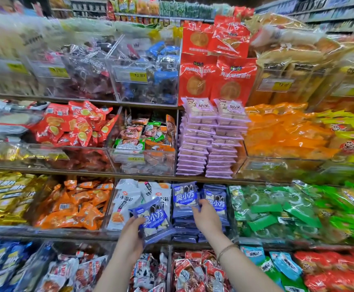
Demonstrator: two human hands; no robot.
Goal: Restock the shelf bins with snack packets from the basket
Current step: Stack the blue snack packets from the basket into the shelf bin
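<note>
- The left hand (133,232) is gripping a blue packet (153,220) by its lower left corner, fingers curled round it, and is holding it tilted at about 6 o'clock in the view, in front of the shelf.
- The right hand (206,218) is pinching the bottom edge of a second blue packet (184,196), which is standing upright at 11 o'clock from that hand.
- A stack of matching blue packets (217,204) is lying just beside the second blue packet, at its 3 o'clock.
- White packets (127,199) are crowding the next bin at 9 o'clock, partly hidden behind the packet in the left hand.
- Green packets (277,209) are filling the bin at 3 o'clock of the stack.
- Purple packets (209,144) are sitting stacked on the shelf above, at 12 o'clock.
- A bracelet (224,250) is circling the right wrist.
</note>
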